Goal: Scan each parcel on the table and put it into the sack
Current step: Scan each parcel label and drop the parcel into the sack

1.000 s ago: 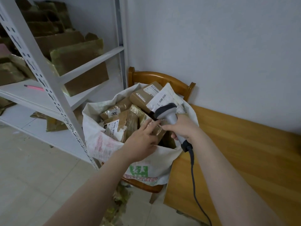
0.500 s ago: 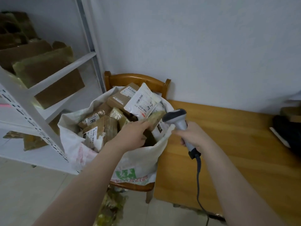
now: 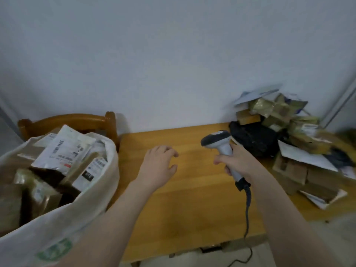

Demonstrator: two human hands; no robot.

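Note:
A white woven sack (image 3: 90, 214) stands at the left, stuffed with brown boxes and white labelled mailers (image 3: 63, 149). My left hand (image 3: 158, 166) hovers empty above the wooden table (image 3: 185, 201), fingers loosely curled, just right of the sack. My right hand (image 3: 237, 164) grips the handle of a grey barcode scanner (image 3: 217, 141), whose head points left. A heap of parcels (image 3: 292, 135) lies at the table's right end: brown boxes, white envelopes and a black bag (image 3: 254, 137).
The sack sits on a wooden chair (image 3: 77, 120) pushed against the table's left side. The scanner's dark cable (image 3: 247, 209) hangs down over the table's front edge to the floor. A pale wall stands right behind the table.
My left hand has let go of the parcel in the sack and moved right over the table. The view has swung right, and the right hand with the scanner went along.

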